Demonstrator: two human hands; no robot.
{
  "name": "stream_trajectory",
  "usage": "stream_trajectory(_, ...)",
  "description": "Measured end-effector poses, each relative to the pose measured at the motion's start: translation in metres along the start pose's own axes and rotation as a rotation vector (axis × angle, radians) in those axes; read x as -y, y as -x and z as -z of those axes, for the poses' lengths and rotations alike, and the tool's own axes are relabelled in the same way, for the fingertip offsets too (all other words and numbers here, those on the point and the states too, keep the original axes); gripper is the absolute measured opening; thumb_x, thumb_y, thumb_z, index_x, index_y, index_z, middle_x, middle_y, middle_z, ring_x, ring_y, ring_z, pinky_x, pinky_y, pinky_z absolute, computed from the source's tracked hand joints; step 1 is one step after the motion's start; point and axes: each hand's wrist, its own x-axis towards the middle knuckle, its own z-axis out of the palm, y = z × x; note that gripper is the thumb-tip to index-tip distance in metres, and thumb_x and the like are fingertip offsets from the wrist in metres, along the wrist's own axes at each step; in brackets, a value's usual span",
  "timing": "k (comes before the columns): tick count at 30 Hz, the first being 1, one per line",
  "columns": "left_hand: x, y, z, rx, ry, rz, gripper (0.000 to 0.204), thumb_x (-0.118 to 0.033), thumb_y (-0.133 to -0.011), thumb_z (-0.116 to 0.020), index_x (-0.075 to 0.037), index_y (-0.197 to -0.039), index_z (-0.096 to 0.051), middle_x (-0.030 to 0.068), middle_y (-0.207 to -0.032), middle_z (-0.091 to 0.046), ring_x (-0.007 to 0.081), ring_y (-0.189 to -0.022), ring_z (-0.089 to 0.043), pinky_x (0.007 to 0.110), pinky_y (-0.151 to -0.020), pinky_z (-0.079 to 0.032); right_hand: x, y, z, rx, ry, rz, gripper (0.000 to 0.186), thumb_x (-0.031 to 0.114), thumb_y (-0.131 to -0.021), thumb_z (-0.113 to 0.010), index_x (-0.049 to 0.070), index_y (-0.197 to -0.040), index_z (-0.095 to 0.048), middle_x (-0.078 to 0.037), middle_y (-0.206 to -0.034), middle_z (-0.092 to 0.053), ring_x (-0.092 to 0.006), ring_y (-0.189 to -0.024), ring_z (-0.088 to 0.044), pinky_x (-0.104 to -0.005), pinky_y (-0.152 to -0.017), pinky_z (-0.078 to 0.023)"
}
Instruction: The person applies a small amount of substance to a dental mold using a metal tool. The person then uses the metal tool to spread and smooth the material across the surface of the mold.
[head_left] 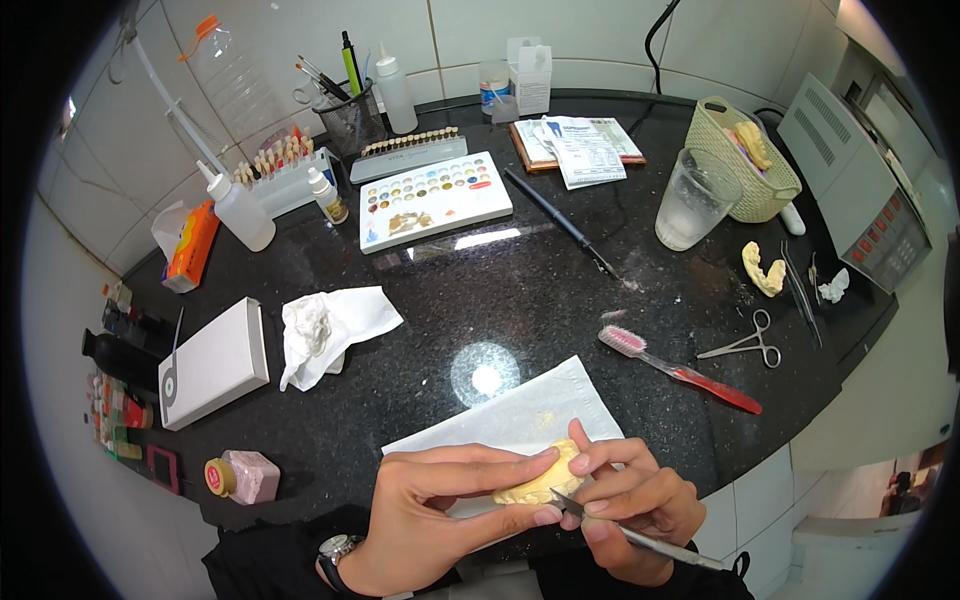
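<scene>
My left hand (pixel 440 495), with a watch (pixel 340 547) at its wrist, grips a pale yellow plaster dental model (pixel 535 482) between thumb and fingers. In my right hand (pixel 640 500) is a slim metal carving knife (pixel 640 538), its blade tip touching the model's lower edge. Fingers of the right hand also rest against the model's right end. Beneath both hands lies a white paper tissue (pixel 490 415) with yellowish crumbs on it. Part of the model is hidden behind my fingers.
A red toothbrush (pixel 690 375), a hemostat (pixel 750 343) and a plaster arch (pixel 764 270) lie to the right. A plastic cup (pixel 695 200) and basket (pixel 745 190) stand behind. A palette (pixel 435 203) sits at the back, a crumpled tissue (pixel 335 330) and pink powder jar (pixel 247 477) at left.
</scene>
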Motion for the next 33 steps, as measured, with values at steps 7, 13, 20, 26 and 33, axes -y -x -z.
stream_trajectory(7,-0.002,0.000,-0.002,-0.009,0.001,0.018,0.039,0.003,-0.065,-0.079,0.003,-0.102,-0.066,0.0203,-0.094,-0.066,0.0193,-0.083,-0.066,0.025,-0.073,-0.052,0.001,0.002,-0.003,-0.070,-0.013,-0.026,0.014,0.006,-0.081,-0.063,0.000,-0.084,-0.051,-0.017,-0.072,-0.064,-0.0270,-0.099,-0.056,-0.0589,-0.098,-0.036)
stream_trajectory(13,-0.003,0.000,-0.001,-0.015,0.004,0.058,0.038,0.003,-0.065,-0.078,0.003,-0.102,-0.066,0.0202,-0.095,-0.066,0.0190,-0.083,-0.066,0.024,-0.073,-0.052,-0.003,-0.001,0.003,0.056,0.060,0.032,0.017,0.008,-0.082,-0.064,0.001,-0.088,-0.049,-0.017,-0.074,-0.064,-0.0270,-0.097,-0.057,-0.0584,-0.098,-0.037)
stream_trajectory(20,-0.010,-0.005,0.003,0.010,-0.096,-0.079,0.040,0.001,-0.063,-0.080,0.003,-0.101,-0.067,0.0199,-0.092,-0.067,0.0190,-0.081,-0.067,0.025,-0.070,-0.053,-0.001,-0.001,-0.002,-0.219,0.007,0.000,0.035,0.033,-0.091,-0.054,0.002,-0.105,-0.048,-0.014,-0.077,-0.062,-0.0232,-0.091,-0.059,-0.0537,-0.096,-0.040)
stream_trajectory(26,-0.029,-0.007,0.016,0.078,-0.430,-0.320,0.039,-0.005,-0.059,-0.084,0.003,-0.094,-0.069,0.0182,-0.086,-0.069,0.0219,-0.075,-0.069,0.027,-0.066,-0.054,0.013,-0.036,0.012,0.130,0.555,0.149,0.027,0.028,-0.092,-0.053,0.001,-0.090,-0.058,-0.016,-0.085,-0.068,-0.0267,-0.080,-0.060,-0.0384,-0.081,-0.048)
stream_trajectory(33,-0.015,-0.011,0.021,0.128,-0.352,-0.336,0.043,-0.006,-0.060,-0.084,0.005,-0.098,-0.067,0.0184,-0.087,-0.068,0.0230,-0.077,-0.069,0.028,-0.067,-0.055,0.018,-0.050,0.005,0.225,0.381,0.096,0.027,-0.001,-0.073,-0.069,0.002,-0.099,-0.062,-0.015,-0.098,-0.066,-0.0300,-0.091,-0.063,-0.0381,-0.081,-0.050)
